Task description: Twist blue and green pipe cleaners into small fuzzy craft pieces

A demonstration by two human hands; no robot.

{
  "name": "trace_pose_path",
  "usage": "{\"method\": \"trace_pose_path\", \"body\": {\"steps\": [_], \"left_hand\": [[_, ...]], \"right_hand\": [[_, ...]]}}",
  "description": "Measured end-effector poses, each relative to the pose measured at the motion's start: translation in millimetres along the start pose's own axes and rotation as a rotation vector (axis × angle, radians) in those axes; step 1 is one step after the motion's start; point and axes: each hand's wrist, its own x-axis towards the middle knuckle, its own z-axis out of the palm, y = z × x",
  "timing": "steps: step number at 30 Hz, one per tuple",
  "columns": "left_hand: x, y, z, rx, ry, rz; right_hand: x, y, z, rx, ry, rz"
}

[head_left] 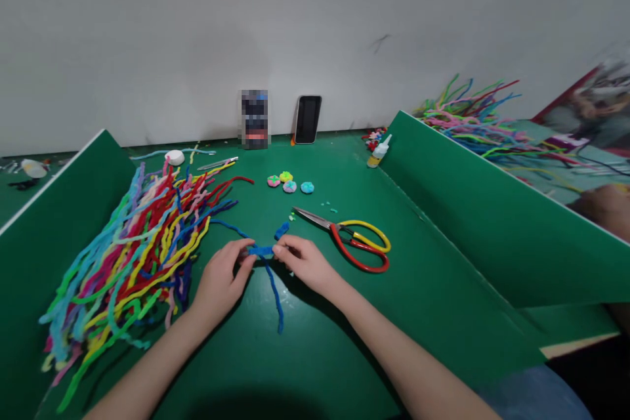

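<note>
Between my two hands a short stretch of blue pipe cleaner [260,251] is pinched at both ends. My left hand [224,275] grips its left end with thumb and fingers, and my right hand [305,264] its right end. A longer blue strand [274,295] hangs toward me from the middle, and another blue length runs up and left to the pile. Just above my right fingertips lies a small blue piece [282,230]. Scissors [352,236] with one yellow and one red handle lie to the right of my right hand, blades pointing left.
Many-coloured pipe cleaners [142,256] are heaped on the left. Several small round coloured pieces [290,186] lie ahead. A phone [308,119] leans on the wall; a small glue bottle [378,151] stands by the right green divider [472,210]. Another person's hand [605,210] shows beyond it.
</note>
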Motion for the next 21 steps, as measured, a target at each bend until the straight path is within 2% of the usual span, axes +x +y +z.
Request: {"method": "trace_pose_path", "body": {"steps": [6, 10, 15, 21], "left_hand": [[0.0, 0.9, 0.5, -0.05, 0.034, -0.026], [-0.2, 1.8, -1.9, -0.043, 0.01, -0.006], [0.4, 1.7, -3.2, -0.01, -0.025, 0.035], [-1.5, 1.0, -1.6, 0.053, 0.007, 0.131]], "right_hand": [[0.7, -0.4, 0.1, 0.034, 0.026, -0.002], [0.2, -0.9, -2.1, 0.033, -0.006, -0.003], [0.6, 1.9, -4.3, 0.029, -0.043, -0.015], [0.4, 2.7, -4.9, -0.086, -0.055, -0.07]]}}
